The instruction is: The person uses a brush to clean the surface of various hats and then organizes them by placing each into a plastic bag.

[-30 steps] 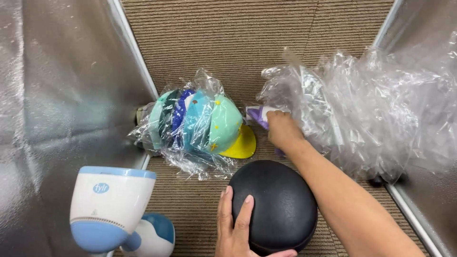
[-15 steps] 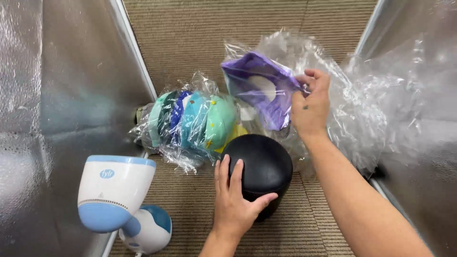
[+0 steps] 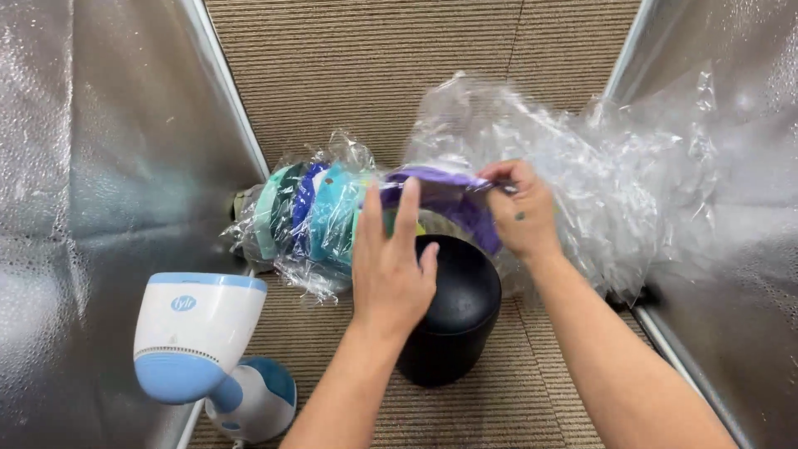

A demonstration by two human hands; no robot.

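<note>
In the head view, a purple cap [image 3: 445, 199] wrapped in clear plastic is held between both hands above a black rounded form [image 3: 453, 308]. The cap's far edge is pinched by the right hand [image 3: 522, 212], its fingers closed on the plastic-covered rim. The left hand [image 3: 391, 258] is spread open, fingers extended and pressed flat against the near side of the cap, with the palm over the top of the black form. Just left of the left hand, a stack of caps in green, blue and teal [image 3: 307, 218], bagged in clear plastic, is seen lying on its side on the ribbed brown carpet [image 3: 374, 75]. Behind and right of the right hand, a large heap of crumpled clear plastic bags [image 3: 632, 183] is piled. Below and well left of the left hand, a white and blue handheld steamer [image 3: 199, 333] is seen. Silver reflective panels [image 3: 91, 166] stand on both sides.
</note>
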